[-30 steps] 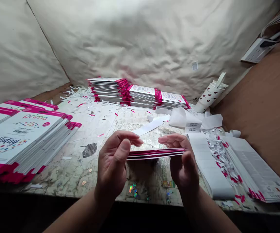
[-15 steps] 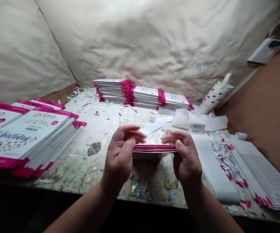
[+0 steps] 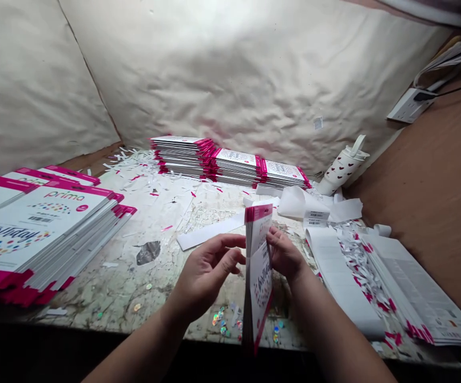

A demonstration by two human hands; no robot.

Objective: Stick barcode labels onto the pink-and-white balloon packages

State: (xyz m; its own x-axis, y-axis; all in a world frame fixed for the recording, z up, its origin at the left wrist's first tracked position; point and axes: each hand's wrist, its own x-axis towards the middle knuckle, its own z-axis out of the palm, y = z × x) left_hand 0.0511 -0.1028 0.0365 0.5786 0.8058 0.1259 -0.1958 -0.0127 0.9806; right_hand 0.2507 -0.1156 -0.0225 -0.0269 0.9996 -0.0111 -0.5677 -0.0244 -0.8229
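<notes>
A small bundle of flat pink-and-white birthday packets point(image 3: 261, 271) stands on edge above the near side of the table, its printed face turned to the right. My right hand point(image 3: 286, 254) grips the bundle's right side, some fingers hidden behind it. To the left, my left hand point(image 3: 208, 271) has its fingers apart and holds nothing. Its index fingertip reaches the bundle's edges; whether it touches them I cannot tell.
Stacks of similar packets point(image 3: 63, 223) lie at the left, and more packet stacks point(image 3: 234, 165) line the back wall. A label strip point(image 3: 330, 271), paper scraps point(image 3: 360, 266), grey-backed packets point(image 3: 426, 282) and a heart-patterned tumbler point(image 3: 340, 170) occupy the right. Loose sequins point(image 3: 224, 322) dot the front.
The packet bundle has turned from lying level between both hands to standing on edge. My left hand has come off its side; the right hand has moved left with it.
</notes>
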